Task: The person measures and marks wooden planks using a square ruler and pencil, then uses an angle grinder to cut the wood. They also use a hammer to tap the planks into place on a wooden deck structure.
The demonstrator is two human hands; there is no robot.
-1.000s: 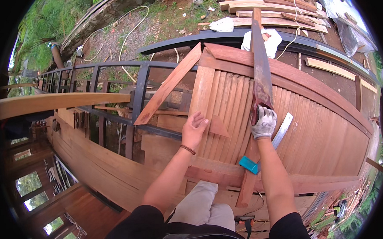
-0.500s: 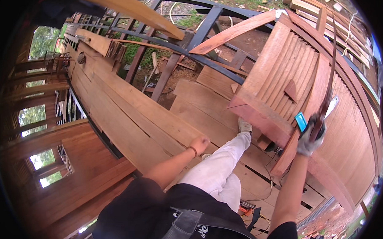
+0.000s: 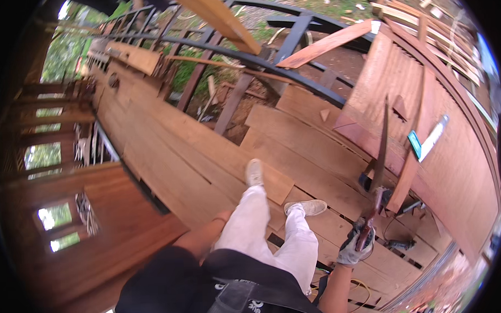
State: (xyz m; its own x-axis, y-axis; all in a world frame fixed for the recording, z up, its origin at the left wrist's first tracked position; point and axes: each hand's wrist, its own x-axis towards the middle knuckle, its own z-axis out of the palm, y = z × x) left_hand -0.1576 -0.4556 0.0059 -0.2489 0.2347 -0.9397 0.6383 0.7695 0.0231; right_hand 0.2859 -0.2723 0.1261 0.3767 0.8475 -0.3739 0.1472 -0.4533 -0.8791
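Observation:
My right hand (image 3: 352, 249), in a grey work glove, is closed round the brown handle of a handsaw (image 3: 381, 157). The saw's long, dark, tapering blade points up and away. Beyond it is a large wooden panel (image 3: 456, 188) with a curved frame. On a reddish board (image 3: 410, 176) across this panel lies a try square (image 3: 415, 145) with a teal handle and a metal blade. Close by sits a small triangular wood offcut (image 3: 399, 107). My left forearm (image 3: 205, 238) hangs by my thigh, and the hand at its end is hidden behind my leg.
I stand on a plank floor (image 3: 162, 148) with dark gaps between some boards. A black metal frame (image 3: 296, 36) borders it. A yellowish beam (image 3: 218, 19) slants overhead. A power tool (image 3: 400, 243) and cords lie by the panel. Stacked lumber (image 3: 431, 37) is at the far right.
My right hand has brought the handsaw down and left, away from over the panel. My left hand has dropped behind my leg. My feet have shifted, and the view has turned slightly.

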